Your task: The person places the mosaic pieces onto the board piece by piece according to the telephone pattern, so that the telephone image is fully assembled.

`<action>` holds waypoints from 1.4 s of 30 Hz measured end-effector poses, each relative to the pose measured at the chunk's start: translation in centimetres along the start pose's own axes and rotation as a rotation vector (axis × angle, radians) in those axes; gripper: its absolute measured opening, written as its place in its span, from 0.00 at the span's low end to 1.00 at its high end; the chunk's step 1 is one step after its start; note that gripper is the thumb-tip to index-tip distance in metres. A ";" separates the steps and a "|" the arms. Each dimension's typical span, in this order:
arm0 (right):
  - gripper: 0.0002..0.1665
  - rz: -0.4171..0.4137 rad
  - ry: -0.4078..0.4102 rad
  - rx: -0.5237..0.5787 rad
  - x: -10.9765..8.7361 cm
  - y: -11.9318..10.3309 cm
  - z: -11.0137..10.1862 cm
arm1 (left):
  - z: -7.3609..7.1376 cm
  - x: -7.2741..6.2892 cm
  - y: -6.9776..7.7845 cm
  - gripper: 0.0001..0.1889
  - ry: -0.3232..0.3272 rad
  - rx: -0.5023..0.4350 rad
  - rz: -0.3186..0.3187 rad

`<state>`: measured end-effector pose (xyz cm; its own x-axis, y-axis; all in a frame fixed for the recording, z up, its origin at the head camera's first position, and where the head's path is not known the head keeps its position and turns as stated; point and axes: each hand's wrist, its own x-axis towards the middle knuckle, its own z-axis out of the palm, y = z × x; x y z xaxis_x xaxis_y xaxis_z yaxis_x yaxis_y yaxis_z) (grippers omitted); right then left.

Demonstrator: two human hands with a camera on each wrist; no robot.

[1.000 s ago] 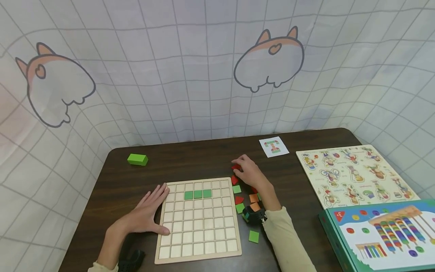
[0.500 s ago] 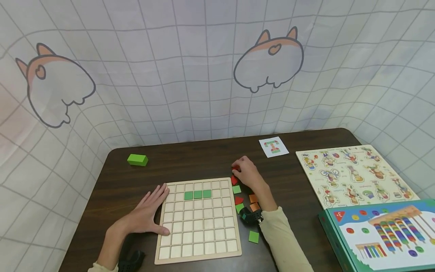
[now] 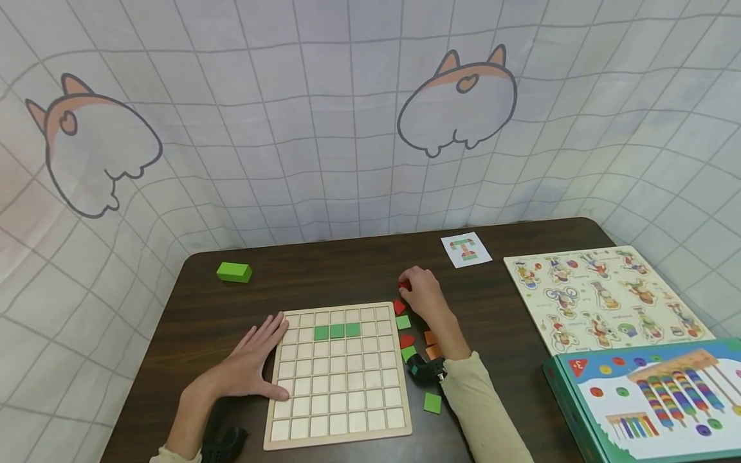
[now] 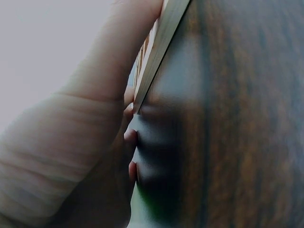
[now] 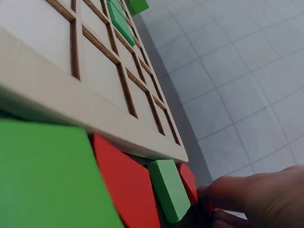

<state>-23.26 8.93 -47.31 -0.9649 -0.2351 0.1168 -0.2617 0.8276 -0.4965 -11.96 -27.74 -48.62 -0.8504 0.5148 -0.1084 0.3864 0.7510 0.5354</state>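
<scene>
A wooden grid board (image 3: 339,421) lies on the dark table, with three green square tiles (image 3: 337,331) side by side near its far edge. My left hand (image 3: 249,363) rests on the board's left edge, its fingers spread and straight, its thumb over the frame. Beyond the board's far right corner, my right hand (image 3: 424,294) pinches a red tile (image 3: 403,283), mostly covered by the fingers. In the right wrist view that red tile (image 5: 208,207) peeks out below the thumb. Nearer me lie another red tile (image 3: 399,307) and a green tile (image 3: 403,322).
More loose tiles sit along the board's right side, including an orange tile (image 3: 433,352) and a green tile (image 3: 431,403). A pattern card (image 3: 466,249) lies at the back. A green block (image 3: 234,272), a picture puzzle board (image 3: 604,299) and a toy box (image 3: 654,399) occupy the sides.
The right hand's fingers have closed in around the red tile and drawn slightly to the right. The left hand and the board have stayed put.
</scene>
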 end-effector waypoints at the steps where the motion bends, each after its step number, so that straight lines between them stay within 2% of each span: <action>1: 0.09 0.009 -0.007 0.001 0.0 0.0 0.0 | 0.0 0.0 0.0 0.68 -0.001 -0.001 0.000; 4: 0.08 0.038 -0.014 -0.010 0.1 -0.1 -0.1 | 0.0 0.0 0.0 0.68 -0.003 -0.002 0.001; 9: 0.04 0.076 0.024 -0.024 0.0 -0.3 0.1 | -0.1 0.0 0.0 0.68 -0.006 -0.005 -0.005; 16: 0.03 0.052 0.089 -0.032 -0.1 -0.9 0.4 | -0.1 -0.1 0.0 0.68 -0.009 -0.008 -0.010; 18: 0.03 0.006 0.078 0.010 -0.3 -1.8 0.2 | -0.2 -0.2 0.1 0.68 -0.008 -0.011 -0.014; 20: 0.03 -0.080 0.045 0.080 -0.6 -2.9 -0.3 | -0.2 -0.2 0.1 0.68 -0.008 -0.008 -0.012; 24: 0.02 -0.311 -0.080 0.232 -1.3 -4.4 -0.9 | -0.2 -0.1 0.2 0.67 -0.011 -0.009 -0.006; 27: 0.02 -0.434 -0.172 0.251 -1.9 -4.6 -1.0 | -0.2 0.0 0.2 0.67 -0.019 -0.016 -0.011; 29: 0.05 -0.476 -0.229 0.223 -2.3 -4.4 -0.9 | -0.2 0.0 0.3 0.68 -0.023 -0.022 -0.018; 34: 0.07 -0.499 -0.318 0.130 -2.9 -3.9 -0.3 | -0.2 -0.1 0.2 0.68 -0.022 -0.024 -0.023; 38: 0.07 -0.549 -0.321 0.089 -3.0 -4.0 0.2 | -0.2 -0.1 0.2 0.67 -0.022 -0.014 -0.025; 42: 0.05 -0.608 -0.289 0.082 -3.1 -3.9 0.6 | -0.3 -0.1 0.2 0.68 -0.022 -0.006 -0.026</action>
<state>-19.25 6.11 -46.22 -0.5993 -0.7829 0.1670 -0.7429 0.4662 -0.4804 -11.93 -27.71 -48.27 -0.8521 0.5040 -0.1412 0.3616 0.7619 0.5374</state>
